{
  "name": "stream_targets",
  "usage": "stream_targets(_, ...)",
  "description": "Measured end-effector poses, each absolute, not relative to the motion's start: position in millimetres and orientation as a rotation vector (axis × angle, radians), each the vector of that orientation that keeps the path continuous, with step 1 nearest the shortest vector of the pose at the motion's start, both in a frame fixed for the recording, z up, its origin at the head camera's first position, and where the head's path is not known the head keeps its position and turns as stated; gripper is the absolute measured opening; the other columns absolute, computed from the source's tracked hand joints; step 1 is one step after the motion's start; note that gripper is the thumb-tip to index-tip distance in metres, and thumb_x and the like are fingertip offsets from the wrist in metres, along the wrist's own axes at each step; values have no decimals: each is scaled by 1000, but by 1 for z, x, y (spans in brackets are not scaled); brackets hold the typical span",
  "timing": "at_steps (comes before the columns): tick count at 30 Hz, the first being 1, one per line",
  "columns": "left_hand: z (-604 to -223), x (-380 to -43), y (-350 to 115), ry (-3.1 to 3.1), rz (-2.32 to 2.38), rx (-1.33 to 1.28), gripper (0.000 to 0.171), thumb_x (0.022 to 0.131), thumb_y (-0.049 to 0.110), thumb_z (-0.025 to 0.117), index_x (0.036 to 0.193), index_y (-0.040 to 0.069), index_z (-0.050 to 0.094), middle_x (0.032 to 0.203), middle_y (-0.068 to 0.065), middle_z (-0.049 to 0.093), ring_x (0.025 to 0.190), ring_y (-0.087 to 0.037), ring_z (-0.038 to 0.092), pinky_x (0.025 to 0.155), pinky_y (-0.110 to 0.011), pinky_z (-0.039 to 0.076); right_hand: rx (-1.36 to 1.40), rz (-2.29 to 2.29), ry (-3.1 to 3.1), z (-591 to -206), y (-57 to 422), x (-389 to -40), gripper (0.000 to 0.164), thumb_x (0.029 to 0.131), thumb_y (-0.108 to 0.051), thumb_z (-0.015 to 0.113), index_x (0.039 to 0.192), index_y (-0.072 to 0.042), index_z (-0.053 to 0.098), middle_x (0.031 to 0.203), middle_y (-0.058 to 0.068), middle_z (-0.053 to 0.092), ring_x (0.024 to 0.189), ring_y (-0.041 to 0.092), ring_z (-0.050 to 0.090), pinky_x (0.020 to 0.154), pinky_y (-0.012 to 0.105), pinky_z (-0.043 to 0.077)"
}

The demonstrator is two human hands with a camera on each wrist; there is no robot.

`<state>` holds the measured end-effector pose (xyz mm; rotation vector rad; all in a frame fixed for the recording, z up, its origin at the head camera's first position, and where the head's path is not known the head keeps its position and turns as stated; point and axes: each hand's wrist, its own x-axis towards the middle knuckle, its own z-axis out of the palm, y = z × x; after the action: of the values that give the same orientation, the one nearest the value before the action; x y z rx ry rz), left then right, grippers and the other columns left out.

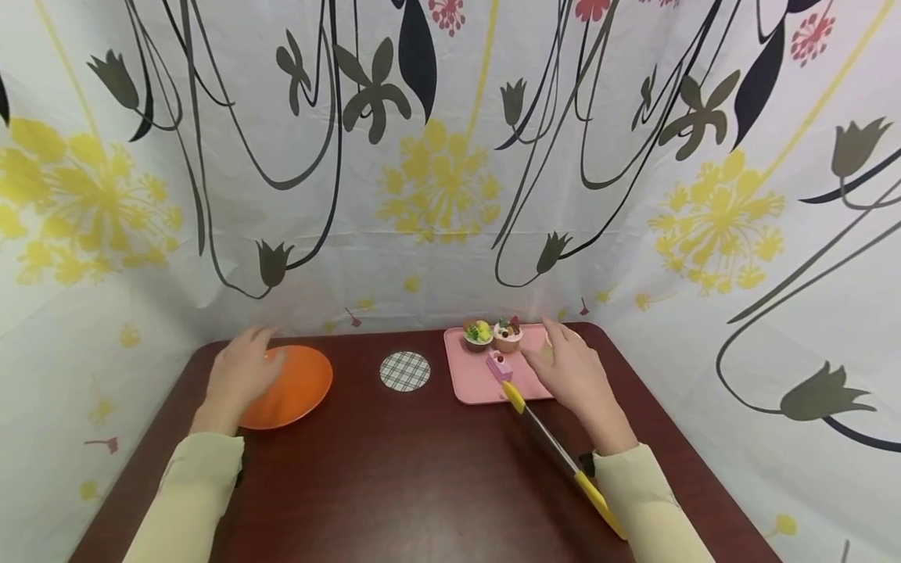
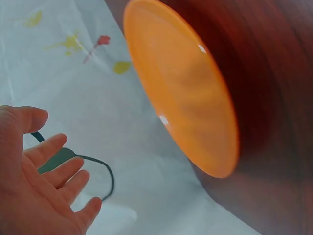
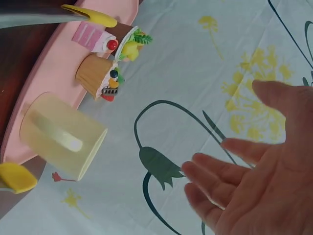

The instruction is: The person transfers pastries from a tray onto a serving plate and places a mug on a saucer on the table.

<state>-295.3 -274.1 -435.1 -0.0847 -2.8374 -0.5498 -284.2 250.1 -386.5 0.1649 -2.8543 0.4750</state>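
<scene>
My left hand [image 1: 242, 371] hovers over the left rim of an orange plate [image 1: 299, 387], fingers loosely spread and holding nothing. In the left wrist view the plate [image 2: 181, 88] appears apart from the hand. My right hand [image 1: 573, 367], also holding nothing, is above the right side of a pink tray [image 1: 468, 383]. On this tray stand two toy cupcakes [image 1: 478, 336], a pink cake slice [image 1: 500, 365] and a pale yellow cup [image 3: 63, 134], which my right hand mostly hides in the head view. Yellow-tipped tongs [image 1: 552, 446] lie slantwise, their tips beside the cake slice.
A round checked coaster [image 1: 404, 371] lies between plate and tray on the dark wooden table [image 1: 394, 485]. Flower-printed cloth [image 1: 436, 274] hangs around the table's back and sides.
</scene>
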Motion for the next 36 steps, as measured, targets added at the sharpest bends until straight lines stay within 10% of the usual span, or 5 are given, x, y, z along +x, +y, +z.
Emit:
stream_targets(18,-461,-292,-324,-3056,-784,215,80,109,36,46,165,-13,16,162,-46,22,143,-67,31,111,-82,33,-197,413,-3020,-414,312,-251,129,86,-90,58,162,10,29,151,37,50,129,55,56,96,72,51)
stream_targets(30,-487,-294,-345,-3102,-917,206,83,110,34,43,163,-18,6,163,-49,10,146,-70,20,113,-84,29,-265,544,-3369,-449,336,-235,145,80,-90,66,171,-4,-7,165,50,15,146,71,33,106,90,30)
stream_targets(36,-493,-297,-345,-3141,-996,251,90,109,39,40,159,-25,1,160,-53,3,146,-71,16,116,-83,27,-314,546,-3365,-468,340,-233,155,77,-90,70,165,15,-6,163,49,25,147,66,37,107,86,36)
